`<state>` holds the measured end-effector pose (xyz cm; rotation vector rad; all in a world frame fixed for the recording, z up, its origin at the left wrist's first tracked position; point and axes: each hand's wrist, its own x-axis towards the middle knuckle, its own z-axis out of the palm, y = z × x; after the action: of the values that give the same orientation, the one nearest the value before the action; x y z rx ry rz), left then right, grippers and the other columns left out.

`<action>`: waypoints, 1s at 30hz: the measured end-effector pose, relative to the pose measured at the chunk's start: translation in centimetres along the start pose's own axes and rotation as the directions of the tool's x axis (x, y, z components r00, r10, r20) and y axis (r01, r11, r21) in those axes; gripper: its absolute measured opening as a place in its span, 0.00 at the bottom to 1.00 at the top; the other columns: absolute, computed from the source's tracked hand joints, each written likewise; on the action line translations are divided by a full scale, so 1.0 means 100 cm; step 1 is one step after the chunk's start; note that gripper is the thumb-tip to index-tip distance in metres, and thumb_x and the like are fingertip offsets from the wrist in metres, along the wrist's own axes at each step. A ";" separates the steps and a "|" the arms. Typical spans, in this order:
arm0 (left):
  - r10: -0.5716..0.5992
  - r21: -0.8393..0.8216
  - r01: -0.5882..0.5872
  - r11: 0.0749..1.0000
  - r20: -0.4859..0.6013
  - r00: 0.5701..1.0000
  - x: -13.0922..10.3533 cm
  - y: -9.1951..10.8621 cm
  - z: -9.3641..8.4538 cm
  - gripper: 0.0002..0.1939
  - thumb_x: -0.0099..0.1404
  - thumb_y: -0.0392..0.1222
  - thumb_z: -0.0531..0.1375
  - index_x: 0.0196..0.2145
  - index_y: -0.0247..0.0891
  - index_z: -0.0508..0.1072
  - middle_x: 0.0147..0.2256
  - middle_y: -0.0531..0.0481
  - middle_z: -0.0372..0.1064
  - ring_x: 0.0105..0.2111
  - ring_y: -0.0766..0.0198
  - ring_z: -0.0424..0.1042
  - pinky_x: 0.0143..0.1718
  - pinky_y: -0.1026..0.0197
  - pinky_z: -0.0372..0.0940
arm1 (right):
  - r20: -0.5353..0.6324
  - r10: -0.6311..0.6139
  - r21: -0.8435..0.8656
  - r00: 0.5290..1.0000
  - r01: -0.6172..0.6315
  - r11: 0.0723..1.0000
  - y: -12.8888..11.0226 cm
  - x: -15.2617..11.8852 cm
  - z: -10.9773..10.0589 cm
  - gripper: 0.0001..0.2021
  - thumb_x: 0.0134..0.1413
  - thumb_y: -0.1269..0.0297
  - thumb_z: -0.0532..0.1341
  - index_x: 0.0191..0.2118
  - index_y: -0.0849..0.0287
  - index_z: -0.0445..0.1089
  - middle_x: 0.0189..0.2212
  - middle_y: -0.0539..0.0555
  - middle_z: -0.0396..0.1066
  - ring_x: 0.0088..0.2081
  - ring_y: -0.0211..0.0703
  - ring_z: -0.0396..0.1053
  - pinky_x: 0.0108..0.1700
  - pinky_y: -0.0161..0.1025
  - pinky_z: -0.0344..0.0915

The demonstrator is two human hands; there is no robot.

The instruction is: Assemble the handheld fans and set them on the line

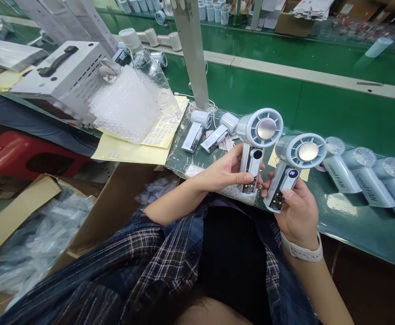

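Note:
My left hand (229,169) is closed around the handle of a light-blue handheld fan (259,128), thumb on its front; the small round display on it is dark. In my right hand (297,205) is a second handheld fan (301,151), gripped by the handle with the thumb on its front. Its round display is lit and reads 20. Both fans are held upright and tilted, side by side over the bench edge, with circuit parts visible in their handles. Behind my left hand, two more fans (193,135) (215,137) lie on the bench.
Several fans marked Speed FAN (370,185) lie in a row at right. A metal post (194,54) rises from the bench. At left are yellow label sheets (133,151), bubble wrap (126,104), a plastic bottle (153,72), a grey instrument (62,72) and a carton (96,212) of plastic bags.

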<state>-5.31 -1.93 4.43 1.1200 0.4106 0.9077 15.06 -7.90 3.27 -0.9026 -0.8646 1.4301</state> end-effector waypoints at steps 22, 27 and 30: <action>0.133 0.142 -0.128 0.982 -0.029 0.991 0.006 -0.006 0.000 0.23 0.68 0.52 0.67 0.48 0.40 0.60 0.41 0.51 0.67 0.32 0.66 0.74 0.36 0.59 0.72 | -0.004 -0.029 -0.016 1.000 0.029 0.999 0.000 -0.002 0.005 0.15 0.58 0.53 0.71 0.46 0.55 0.77 0.41 0.54 0.75 0.34 0.42 0.72 0.33 0.39 0.73; 0.117 0.135 -0.108 0.985 -0.054 0.992 0.005 -0.007 0.002 0.25 0.67 0.56 0.68 0.48 0.41 0.60 0.39 0.53 0.67 0.30 0.67 0.73 0.34 0.60 0.71 | -0.020 -0.025 -0.028 0.999 0.024 0.999 0.001 -0.003 0.006 0.14 0.58 0.53 0.69 0.45 0.55 0.76 0.39 0.54 0.75 0.32 0.42 0.71 0.31 0.39 0.72; 0.106 0.133 -0.096 0.986 -0.070 0.992 0.006 -0.005 0.004 0.27 0.65 0.57 0.68 0.49 0.41 0.59 0.37 0.54 0.67 0.27 0.68 0.72 0.32 0.60 0.70 | -0.032 -0.031 -0.028 0.999 0.030 0.999 0.001 -0.003 0.008 0.13 0.58 0.53 0.69 0.44 0.55 0.76 0.39 0.54 0.74 0.31 0.43 0.70 0.30 0.40 0.71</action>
<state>-4.46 -1.76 4.20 1.2359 0.4849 1.0276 14.35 -8.24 3.55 -0.9276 -0.8720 1.3765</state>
